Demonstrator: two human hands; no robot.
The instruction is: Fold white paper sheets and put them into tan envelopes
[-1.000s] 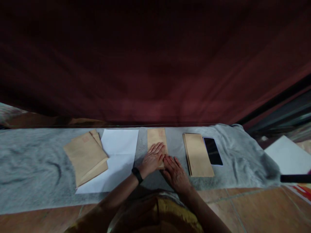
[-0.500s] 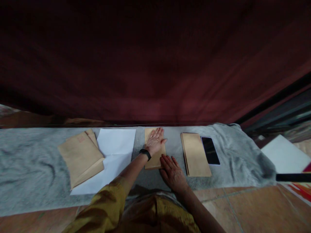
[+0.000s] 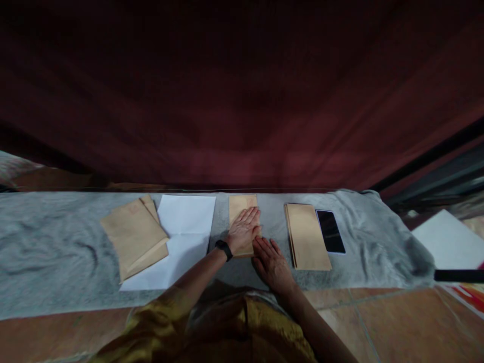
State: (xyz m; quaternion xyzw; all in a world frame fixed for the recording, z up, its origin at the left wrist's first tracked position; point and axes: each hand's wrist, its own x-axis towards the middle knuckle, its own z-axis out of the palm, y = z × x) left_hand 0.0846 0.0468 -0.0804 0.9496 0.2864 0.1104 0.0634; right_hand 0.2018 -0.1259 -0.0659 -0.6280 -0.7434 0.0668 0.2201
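Brown envelope (image 3: 237,203) right in front of you, midway along the grey cloth (image 3: 370,247), its far end up by the cloth's far edge! Your left hand (image 3: 244,229) lies flat across it, gripping nothing; your right hand (image 3: 275,268) rests palm down, fingertips at its near right corner. Best, I'd judge: even pressure, palm flat, right fingertips steadying that side. More envelopes: neat stack (image 3: 308,237) right, loose pile (image 3: 133,229) left, contents hidden!

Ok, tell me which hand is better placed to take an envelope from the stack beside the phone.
Probably the right hand: it lies nearer to the stack, at the edge of the middle envelope. The left hand is farther off, flat across that envelope.
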